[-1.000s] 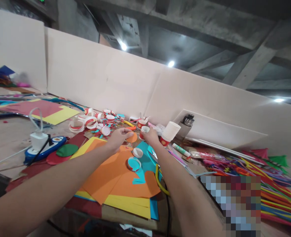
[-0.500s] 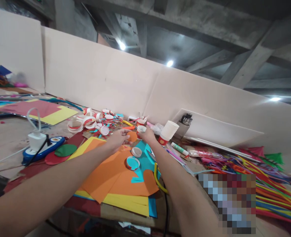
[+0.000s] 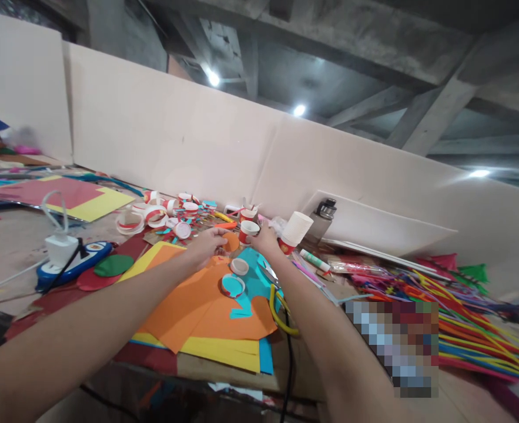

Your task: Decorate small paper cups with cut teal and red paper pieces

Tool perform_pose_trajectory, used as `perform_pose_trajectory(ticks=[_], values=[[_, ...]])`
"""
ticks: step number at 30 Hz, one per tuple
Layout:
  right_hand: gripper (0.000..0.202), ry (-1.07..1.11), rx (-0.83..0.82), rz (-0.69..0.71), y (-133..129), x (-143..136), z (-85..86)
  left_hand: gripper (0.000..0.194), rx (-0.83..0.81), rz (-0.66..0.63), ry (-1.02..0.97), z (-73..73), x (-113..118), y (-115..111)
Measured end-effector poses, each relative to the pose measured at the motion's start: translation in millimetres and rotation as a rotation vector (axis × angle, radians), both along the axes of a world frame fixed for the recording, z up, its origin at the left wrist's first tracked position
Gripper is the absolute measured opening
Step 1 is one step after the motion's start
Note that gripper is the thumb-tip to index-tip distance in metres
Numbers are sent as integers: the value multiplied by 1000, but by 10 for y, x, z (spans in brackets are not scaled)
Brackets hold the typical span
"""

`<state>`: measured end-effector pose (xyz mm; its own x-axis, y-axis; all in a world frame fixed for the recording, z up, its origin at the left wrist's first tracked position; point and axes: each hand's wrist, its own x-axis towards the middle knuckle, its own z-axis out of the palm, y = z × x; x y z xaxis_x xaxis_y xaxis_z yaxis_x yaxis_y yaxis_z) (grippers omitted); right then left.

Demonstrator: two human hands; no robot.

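My left hand pinches a small orange paper circle above the orange paper sheets. My right hand grips a small red-and-white paper cup just to the right of the circle, its mouth turned toward me. The two pieces are close together, almost touching. Below my hands lie two cut cup rings on orange and cyan paper.
A stack of white paper cups, a bottle and a glue stick sit right of my hands. Cut cup scraps lie behind. A white charger on a power strip is left; colourful pipe cleaners are right.
The camera has drifted slightly, so everything sits a little lower-left. My hands have kept the cup and the orange circle together with hardly any movement.
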<state>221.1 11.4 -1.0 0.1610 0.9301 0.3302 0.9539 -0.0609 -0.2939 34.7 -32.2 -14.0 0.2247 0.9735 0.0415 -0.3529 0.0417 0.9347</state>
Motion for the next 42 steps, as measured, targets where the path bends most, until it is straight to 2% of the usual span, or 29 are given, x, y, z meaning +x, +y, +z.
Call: perform_pose_trajectory(ticks=[2, 5, 7, 8, 10, 12, 14, 18, 21, 25, 29, 34, 42], values=[[66, 19, 97, 2, -162, 34, 52, 19, -7, 2, 8, 21, -2, -27], [47, 62, 319, 160, -547, 69, 131, 20, -43, 8, 27, 25, -1, -46], [29, 93, 379, 303, -880, 59, 174, 20, -59, 17, 33, 9, 1, -42], [21, 119, 354, 377, -1053, 43, 189, 20, -50, 3, 41, -3, 2, -36], [11, 166, 172, 518, -1369, -5, 192, 19, -39, 13, 50, -32, 0, -19], [11, 202, -16, 593, -1600, -51, 153, 19, -18, 16, 38, -64, -6, 1], [11, 192, -154, 608, -1722, -76, 77, 20, 10, 16, 17, -96, -11, 19], [16, 136, -250, 617, -1741, -70, -92, 26, 75, -35, -24, -143, 5, 37], [9, 160, -266, 629, -1719, -67, -152, 29, 106, -72, -5, -141, 31, 12], [4, 223, -311, 606, -1735, -80, -154, 32, 128, -56, 78, -81, 43, -69], [4, 191, -257, 622, -1742, -55, -155, 36, 138, -69, 92, -40, 44, -126], [8, 175, -215, 660, -1733, -12, -160, 36, 132, -92, 110, -82, 63, -119], [8, 176, -192, 606, -1734, -5, -116, 35, 188, -71, 108, -112, 22, -85]])
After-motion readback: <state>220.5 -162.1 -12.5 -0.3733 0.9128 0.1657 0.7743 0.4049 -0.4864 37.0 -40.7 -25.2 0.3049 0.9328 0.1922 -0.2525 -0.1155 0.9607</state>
